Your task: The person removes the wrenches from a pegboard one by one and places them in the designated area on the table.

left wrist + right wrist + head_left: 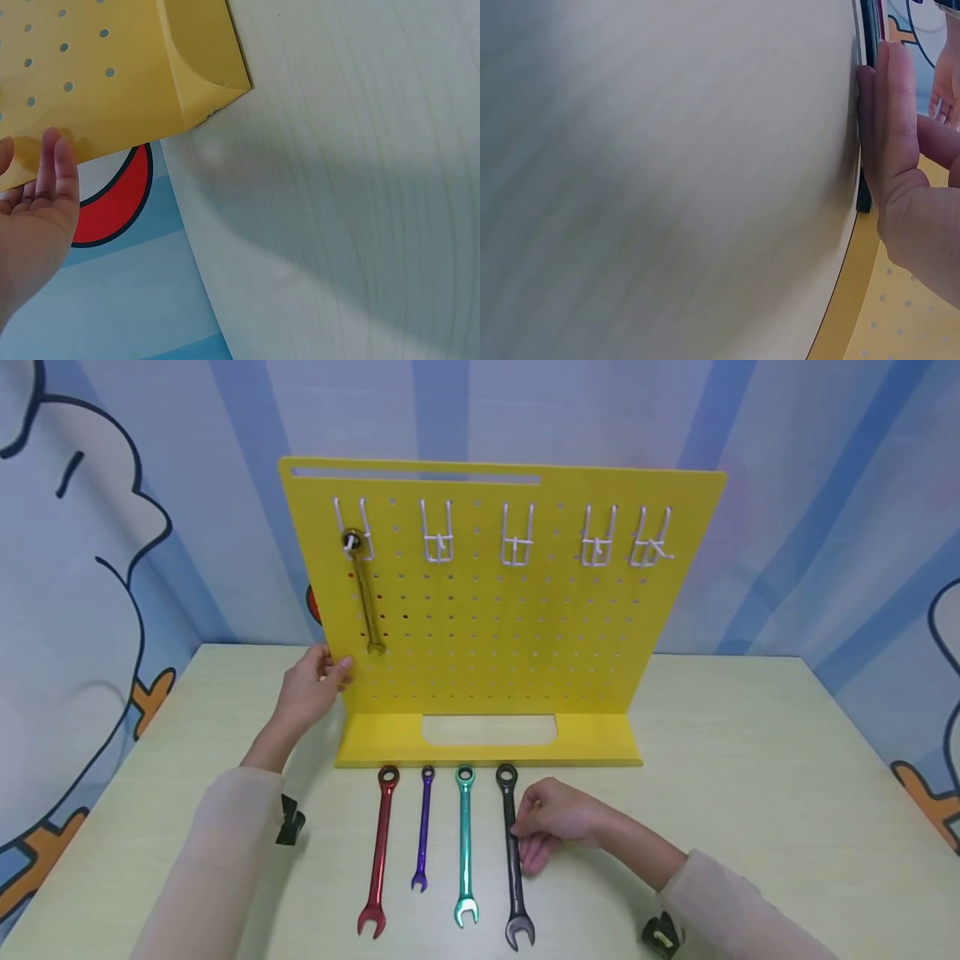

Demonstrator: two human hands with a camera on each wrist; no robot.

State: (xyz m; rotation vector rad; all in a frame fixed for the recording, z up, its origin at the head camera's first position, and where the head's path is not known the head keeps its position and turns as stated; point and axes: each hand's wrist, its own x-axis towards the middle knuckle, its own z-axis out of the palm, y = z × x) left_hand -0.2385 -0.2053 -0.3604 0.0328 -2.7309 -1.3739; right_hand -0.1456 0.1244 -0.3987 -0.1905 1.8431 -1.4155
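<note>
My left hand (309,687) grips the left edge of a yellow pegboard stand (480,668), thumb at the front; in the left wrist view its fingers (66,171) lie against the board. On the table, before the stand, lie a red wrench (380,852), a small purple wrench (423,835), a teal wrench (465,843) and a black wrench (513,860). Beside the black wrench, my right hand (555,817) touches its handle from the right. Straight fingers (900,112) show in the right wrist view; the thumb's contact is partly hidden.
A brass-coloured wrench (364,597) hangs from the leftmost white hook. Several more white wire hooks (517,539) line the board's upper part. The pale wooden table (750,760) extends to both sides, with a blue striped cartoon backdrop (570,410) behind.
</note>
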